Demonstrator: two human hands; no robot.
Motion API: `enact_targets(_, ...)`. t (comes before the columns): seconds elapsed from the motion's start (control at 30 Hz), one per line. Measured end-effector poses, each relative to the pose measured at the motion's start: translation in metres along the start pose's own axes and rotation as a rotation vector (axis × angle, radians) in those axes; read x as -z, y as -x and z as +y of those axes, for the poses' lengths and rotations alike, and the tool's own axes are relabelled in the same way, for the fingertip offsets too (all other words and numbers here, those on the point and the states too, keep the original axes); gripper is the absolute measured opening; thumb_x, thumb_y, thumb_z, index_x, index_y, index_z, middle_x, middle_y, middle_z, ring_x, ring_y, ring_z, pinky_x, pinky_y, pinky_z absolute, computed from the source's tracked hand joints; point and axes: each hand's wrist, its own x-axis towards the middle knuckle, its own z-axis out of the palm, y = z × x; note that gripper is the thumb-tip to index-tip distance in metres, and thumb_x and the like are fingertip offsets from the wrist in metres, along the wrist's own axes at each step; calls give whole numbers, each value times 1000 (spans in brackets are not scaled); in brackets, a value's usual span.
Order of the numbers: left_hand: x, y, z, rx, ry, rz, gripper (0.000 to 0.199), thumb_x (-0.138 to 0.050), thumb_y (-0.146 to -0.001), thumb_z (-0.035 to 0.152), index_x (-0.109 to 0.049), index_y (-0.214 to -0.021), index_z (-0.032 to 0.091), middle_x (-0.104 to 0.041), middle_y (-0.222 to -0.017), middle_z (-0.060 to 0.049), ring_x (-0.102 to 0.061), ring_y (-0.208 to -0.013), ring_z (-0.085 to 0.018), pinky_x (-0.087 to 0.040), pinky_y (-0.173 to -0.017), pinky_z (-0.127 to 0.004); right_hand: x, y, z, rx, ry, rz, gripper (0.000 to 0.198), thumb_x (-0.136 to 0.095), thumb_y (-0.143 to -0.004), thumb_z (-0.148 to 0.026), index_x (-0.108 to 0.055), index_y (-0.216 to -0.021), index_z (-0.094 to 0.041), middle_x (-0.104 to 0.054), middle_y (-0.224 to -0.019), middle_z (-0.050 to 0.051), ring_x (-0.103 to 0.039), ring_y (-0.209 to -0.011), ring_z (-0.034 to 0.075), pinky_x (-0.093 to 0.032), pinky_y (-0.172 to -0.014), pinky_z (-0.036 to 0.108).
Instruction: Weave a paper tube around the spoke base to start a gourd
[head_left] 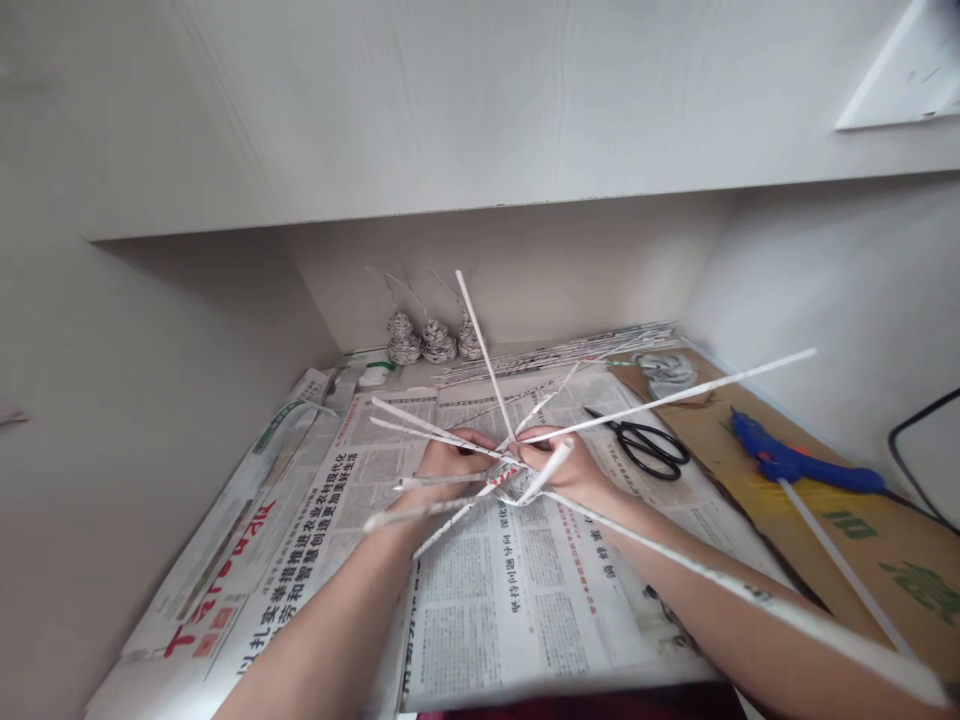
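Between my two hands is a small woven piece of rolled newspaper (515,482), with several long paper sticks fanning out from it in all directions. My left hand (455,460) is closed on its left side, fingers wrapped round the crossing of the sticks. On the other side my right hand (570,468) pinches the same piece near where a long stick (675,398) points off to the right. Another long stick (750,595) runs over my right forearm towards the lower right corner. The fingertips are partly hidden behind the sticks.
Newspaper sheets (480,610) cover the table. Black scissors (649,447) lie right of my hands. A blue glue gun (795,460) rests on cardboard (847,540). Behind are several loose paper sticks (555,352) and three woven gourd shapes (437,342). A panel (480,110) overhangs the back.
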Motion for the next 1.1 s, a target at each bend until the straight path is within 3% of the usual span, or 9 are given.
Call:
enact_targets(0.17, -2, 1, 2, -1, -24, 68, 19, -71, -57, 25, -65, -71, 13, -63, -60, -3, -56, -50, -13, -44, -48, -25, 3, -1, -1, -56, -119, -23, 24, -69, -60, -31, -66, -75, -13, -68, -66, 6, -62, -59, 19, -45, -52, 26)
enact_targets(0.33, 1, 1, 0, 78, 124, -6, 26, -74, -54, 25, -67, -76, 13, -66, -68, -5, -59, -55, -15, -46, -51, -27, 3, -2, 2, -128, -105, 64, 21, -70, -58, -30, -66, -71, -13, -66, -62, 5, -60, -55, 18, -45, -50, 26)
enact_targets(0.53, 0, -7, -12, 13, 217, -11, 24, -73, -55, 27, -69, -73, 12, -67, -65, -6, -60, -54, -17, -45, -50, -27, 1, 2, -2, -84, -102, 17, 16, -69, -60, -27, -68, -70, -15, -69, -69, 6, -63, -63, 18, -47, -55, 26)
enact_targets(0.73, -2, -6, -9, 0, 213, -42, 20, -72, -53, 21, -70, -72, 15, -69, -66, -5, -61, -56, -17, -46, -52, -26, -2, 0, 2, -102, -205, 7, 24, -75, -54, -28, -69, -71, -13, -69, -63, 5, -62, -57, 18, -47, -53, 26)
enact_targets(0.87, -4, -9, -14, -57, 182, 15, 17, -72, -52, 20, -68, -68, 16, -67, -63, -3, -61, -57, -17, -46, -55, -27, -3, -2, 4, -119, -214, 11, 25, -76, -51, -27, -69, -71, -13, -69, -64, 6, -63, -59, 20, -48, -53, 27)
enact_targets(1.1, -3, -15, -27, -178, 35, 30, 21, -69, -61, 26, -69, -79, 14, -70, -77, -7, -64, -68, -20, -49, -64, -29, -2, 2, -1, -40, -130, 13, 24, -70, -62, -35, -69, -73, -14, -70, -71, 6, -64, -65, 20, -48, -59, 28)
